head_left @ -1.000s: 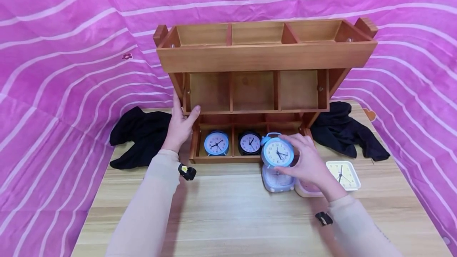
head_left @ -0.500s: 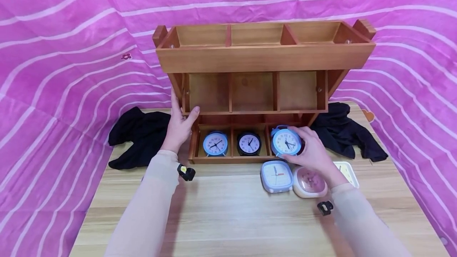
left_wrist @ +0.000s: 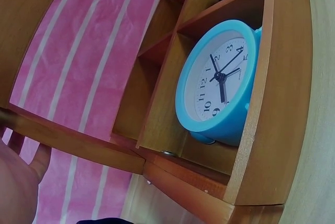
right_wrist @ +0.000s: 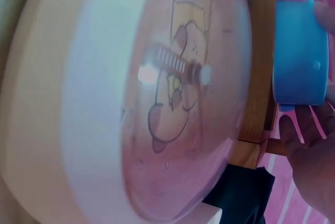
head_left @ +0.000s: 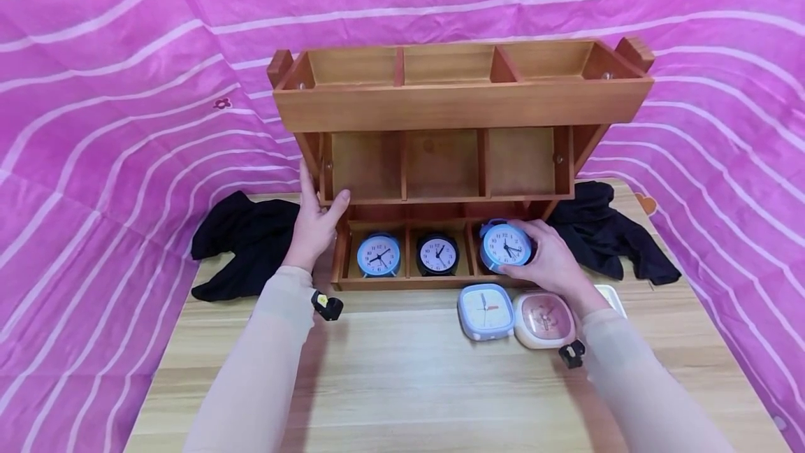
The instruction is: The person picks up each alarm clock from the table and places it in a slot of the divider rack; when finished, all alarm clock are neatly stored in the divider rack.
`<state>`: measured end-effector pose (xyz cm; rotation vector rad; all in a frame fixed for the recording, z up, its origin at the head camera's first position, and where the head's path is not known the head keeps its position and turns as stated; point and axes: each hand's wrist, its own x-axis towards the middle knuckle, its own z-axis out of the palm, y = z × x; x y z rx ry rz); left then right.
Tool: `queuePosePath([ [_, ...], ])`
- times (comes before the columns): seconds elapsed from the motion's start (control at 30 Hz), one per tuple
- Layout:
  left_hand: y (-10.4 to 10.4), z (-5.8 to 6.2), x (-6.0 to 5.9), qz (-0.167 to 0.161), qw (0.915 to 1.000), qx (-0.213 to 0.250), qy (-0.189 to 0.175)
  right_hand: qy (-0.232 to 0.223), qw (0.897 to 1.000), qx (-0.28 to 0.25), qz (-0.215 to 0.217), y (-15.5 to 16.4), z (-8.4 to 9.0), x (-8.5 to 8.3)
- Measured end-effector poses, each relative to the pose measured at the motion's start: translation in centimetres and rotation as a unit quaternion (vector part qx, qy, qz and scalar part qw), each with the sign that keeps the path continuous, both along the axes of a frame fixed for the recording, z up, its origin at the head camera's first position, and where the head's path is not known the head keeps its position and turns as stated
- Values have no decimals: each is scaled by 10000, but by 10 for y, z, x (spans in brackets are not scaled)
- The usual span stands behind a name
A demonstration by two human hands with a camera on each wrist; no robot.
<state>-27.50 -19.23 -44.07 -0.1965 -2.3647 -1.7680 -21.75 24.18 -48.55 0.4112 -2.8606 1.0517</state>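
Pink striped cloth hangs behind your wooden shelf (head_left: pixel 462 107). Your right hand (head_left: pixel 553 264) curls round the blue clock (head_left: pixel 505 246) at the bottom right slot, and your left hand (head_left: pixel 314 219) grips the shelf's side. Bump the slot's edge and the clock may tip or slip out.

Staged tabletop booth, pink striped cloth backdrop (head_left: pixel 126 54), wooden table (head_left: pixel 390 383)

Pink striped cloth (head_left: pixel 126 54) hangs behind a wooden table (head_left: pixel 390 383).
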Motion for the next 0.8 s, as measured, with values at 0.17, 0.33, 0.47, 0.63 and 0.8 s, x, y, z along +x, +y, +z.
queuePosePath([
  [0.17, 3, 11, 6, 34, 9997, -60, -225, -270, 9994, 197, 68, 2, -4, -6],
  [0.33, 9, 32, 20, -22, 9995, -26, -304, -508, 9977, 426, 109, 1, -7, -10],
  [0.47, 11, 37, 24, -51, 9995, 4, -310, -576, 9963, 629, 116, 0, -8, -12],
  [0.63, 11, 34, 21, -63, 9995, -9, -303, -684, 9949, 738, 22, 3, -11, -13],
  [0.8, 11, 35, 20, -63, 9995, -20, -300, -960, 9928, 714, 31, 3, -10, -16],
])
